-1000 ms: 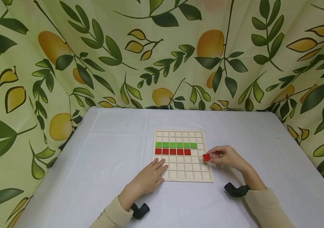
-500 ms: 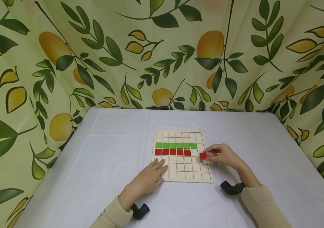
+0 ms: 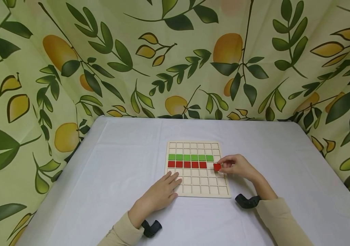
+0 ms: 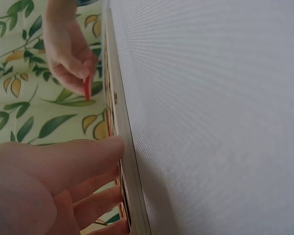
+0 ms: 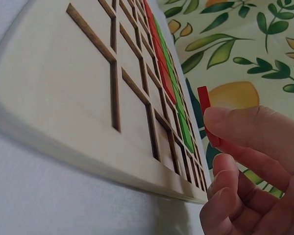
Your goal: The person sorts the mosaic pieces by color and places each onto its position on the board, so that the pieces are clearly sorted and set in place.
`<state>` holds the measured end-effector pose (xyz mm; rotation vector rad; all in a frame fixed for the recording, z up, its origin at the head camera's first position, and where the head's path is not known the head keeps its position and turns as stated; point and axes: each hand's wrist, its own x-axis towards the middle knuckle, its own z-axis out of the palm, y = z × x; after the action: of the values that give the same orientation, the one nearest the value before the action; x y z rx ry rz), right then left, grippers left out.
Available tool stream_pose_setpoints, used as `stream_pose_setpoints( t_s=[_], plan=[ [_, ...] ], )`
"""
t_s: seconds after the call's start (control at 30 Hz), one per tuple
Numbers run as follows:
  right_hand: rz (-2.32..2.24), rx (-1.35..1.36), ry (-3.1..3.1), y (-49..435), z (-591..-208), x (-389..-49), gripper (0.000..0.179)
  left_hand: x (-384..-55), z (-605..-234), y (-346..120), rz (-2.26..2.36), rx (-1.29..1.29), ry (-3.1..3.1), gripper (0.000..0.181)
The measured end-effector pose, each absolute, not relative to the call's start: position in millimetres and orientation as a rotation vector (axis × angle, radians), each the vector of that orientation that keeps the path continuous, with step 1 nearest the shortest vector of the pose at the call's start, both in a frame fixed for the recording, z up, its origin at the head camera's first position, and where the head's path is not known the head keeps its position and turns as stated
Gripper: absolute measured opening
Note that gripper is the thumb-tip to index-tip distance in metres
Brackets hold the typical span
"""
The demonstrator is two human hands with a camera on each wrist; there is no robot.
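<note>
A pale wooden grid board [image 3: 199, 189] lies on the table, its square cells outlined by dark grooves. Several green tiles [image 3: 194, 158] fill one row from the left, with several red tiles [image 3: 187, 164] in the row just nearer. Between thumb and index finger, my right hand [image 3: 239, 169] pinches one red square tile [image 3: 216, 167] over the board's right side. The right wrist view shows that held tile [image 5: 203, 97] raised clear of the surface. My left hand [image 3: 159, 193] rests on the board's near left corner with fingers extended; its thumb [image 4: 83, 161] touches the edge.
White cloth covers the table [image 3: 125, 153]. Behind it and along both sides hangs a curtain [image 3: 175, 68] printed with leaves and fruit. Black wrist devices [image 3: 247, 201] sit by each cuff, below the hands.
My right hand has moved left with the red tile, from the board's right edge to over the cells. The left hand has stayed in place.
</note>
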<state>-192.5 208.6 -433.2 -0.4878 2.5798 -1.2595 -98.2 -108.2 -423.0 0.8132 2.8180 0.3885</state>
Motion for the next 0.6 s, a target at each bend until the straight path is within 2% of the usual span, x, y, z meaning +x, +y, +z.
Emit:
stream_pose_setpoints(
  t_s=[0.6],
  plan=[
    [-1.245, -0.435, 2.615, 195.4, -435.5, -197.8, 0.030, -97.6, -421.7, -109.2, 0.380, 0.813, 2.813, 0.047]
  ],
)
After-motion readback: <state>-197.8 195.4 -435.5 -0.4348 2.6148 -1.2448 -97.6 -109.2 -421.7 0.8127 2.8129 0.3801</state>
